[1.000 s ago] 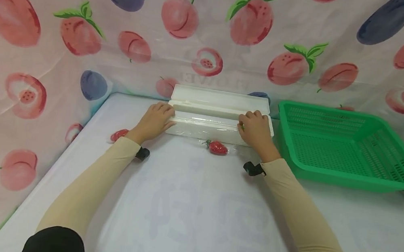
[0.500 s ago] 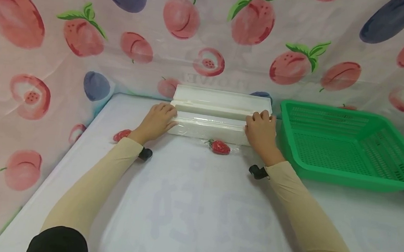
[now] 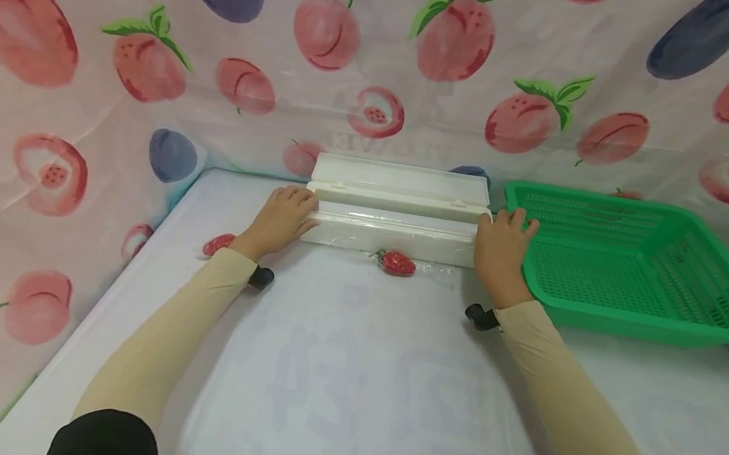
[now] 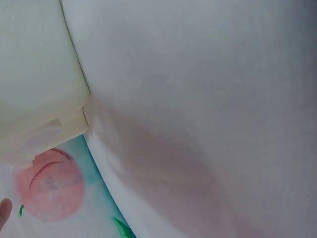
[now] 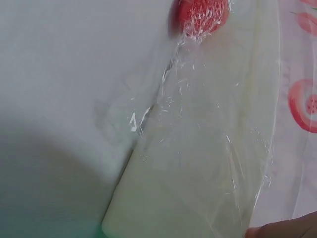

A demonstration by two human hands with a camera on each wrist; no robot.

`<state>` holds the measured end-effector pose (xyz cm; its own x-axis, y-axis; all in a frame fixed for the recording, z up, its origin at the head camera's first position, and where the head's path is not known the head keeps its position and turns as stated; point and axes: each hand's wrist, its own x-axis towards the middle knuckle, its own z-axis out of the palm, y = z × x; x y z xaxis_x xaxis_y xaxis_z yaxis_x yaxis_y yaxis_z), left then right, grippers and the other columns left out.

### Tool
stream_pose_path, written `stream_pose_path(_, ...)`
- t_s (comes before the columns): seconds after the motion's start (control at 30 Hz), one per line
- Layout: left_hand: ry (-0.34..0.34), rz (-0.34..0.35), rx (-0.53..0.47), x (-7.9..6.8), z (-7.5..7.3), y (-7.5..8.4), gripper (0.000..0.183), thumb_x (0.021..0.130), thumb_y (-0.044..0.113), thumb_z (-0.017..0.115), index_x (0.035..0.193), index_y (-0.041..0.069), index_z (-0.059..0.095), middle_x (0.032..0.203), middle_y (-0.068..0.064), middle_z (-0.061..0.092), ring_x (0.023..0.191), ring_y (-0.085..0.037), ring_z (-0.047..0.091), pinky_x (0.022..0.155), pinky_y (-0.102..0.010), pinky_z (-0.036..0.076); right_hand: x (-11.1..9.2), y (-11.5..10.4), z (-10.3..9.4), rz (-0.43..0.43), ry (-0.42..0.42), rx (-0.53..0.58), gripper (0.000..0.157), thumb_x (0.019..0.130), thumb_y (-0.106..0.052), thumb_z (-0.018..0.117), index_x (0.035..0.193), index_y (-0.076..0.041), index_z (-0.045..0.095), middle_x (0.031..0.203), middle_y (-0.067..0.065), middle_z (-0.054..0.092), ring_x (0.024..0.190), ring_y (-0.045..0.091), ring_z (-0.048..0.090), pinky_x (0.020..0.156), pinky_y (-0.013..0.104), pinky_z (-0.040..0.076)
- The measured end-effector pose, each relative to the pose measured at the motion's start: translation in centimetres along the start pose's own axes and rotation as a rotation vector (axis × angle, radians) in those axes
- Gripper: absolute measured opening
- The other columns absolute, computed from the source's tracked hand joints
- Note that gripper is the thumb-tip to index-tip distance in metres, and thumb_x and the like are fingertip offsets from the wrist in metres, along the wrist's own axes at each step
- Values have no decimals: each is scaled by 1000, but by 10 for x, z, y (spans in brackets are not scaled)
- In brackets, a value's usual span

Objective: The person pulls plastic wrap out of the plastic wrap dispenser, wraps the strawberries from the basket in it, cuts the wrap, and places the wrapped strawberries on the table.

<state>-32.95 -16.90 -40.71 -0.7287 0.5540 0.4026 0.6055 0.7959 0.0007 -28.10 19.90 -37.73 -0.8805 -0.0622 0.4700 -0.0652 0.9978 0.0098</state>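
Observation:
A white cling film dispenser (image 3: 396, 244) lies across the back of the table with its lid (image 3: 402, 180) raised. My left hand (image 3: 279, 219) grips its left end, thumb at the front and fingers over the top. At the right end is my right hand (image 3: 502, 252), touching the box with fingers spread out past its edge. Cling film (image 5: 198, 114) hangs over the front of the box. A strawberry (image 3: 396, 263) wrapped in film lies against the front. Another red strawberry-like piece (image 3: 218, 244) is partly hidden behind my left wrist.
A green plastic basket (image 3: 639, 321) stands right of the dispenser, close to my right hand. A fruit-print sheet (image 3: 380, 60) hangs behind the table. White cloth (image 3: 350, 373) covers the tabletop.
My right hand has slid rightward along the dispenser to its right end, and its fingers have spread. My left hand stays on the left end. The wrapped strawberry lies almost unmoved.

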Motion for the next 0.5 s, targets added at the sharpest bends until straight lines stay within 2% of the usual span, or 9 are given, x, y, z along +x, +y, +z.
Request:
stream_pose_path(0.13, 13, 13, 6, 1, -1, 2, 28, 94, 32, 54, 103, 5, 54, 118, -15, 56, 117, -33, 47, 100, -51, 36, 0, 0, -1, 31, 10, -3, 12, 91, 4, 46, 85, 6, 56, 94, 31, 55, 110, 47, 38, 90, 61, 26)
stream_pose_path(0.3, -20, -15, -29, -1, -6, 2, 30, 94, 33, 54, 108, 7, 56, 120, -13, 57, 119, -31, 47, 103, -51, 34, 0, 3, 3, -5, 88, 27, 11, 91, 1, 50, 86, 5, 58, 92, 30, 57, 108, 47, 41, 88, 61, 29)
stream_pose_path(0.4, -49, -39, -75, -2, -12, 4, 35, 94, 34, 54, 116, 7, 57, 124, -13, 57, 123, -30, 46, 107, -50, 31, -5, 6, 4, -75, 191, 63, 9, 89, -4, 57, 85, 4, 58, 90, 28, 58, 105, 47, 44, 85, 60, 32)
stream_pose_path(0.5, -6, -28, -105, -1, -19, 13, 40, 93, 30, 56, 123, 5, 55, 127, -15, 56, 124, -31, 46, 108, -49, 30, -12, 4, 1, -215, 328, 78, 16, 82, -11, 69, 85, 2, 61, 86, 23, 61, 97, 44, 50, 79, 56, 39)
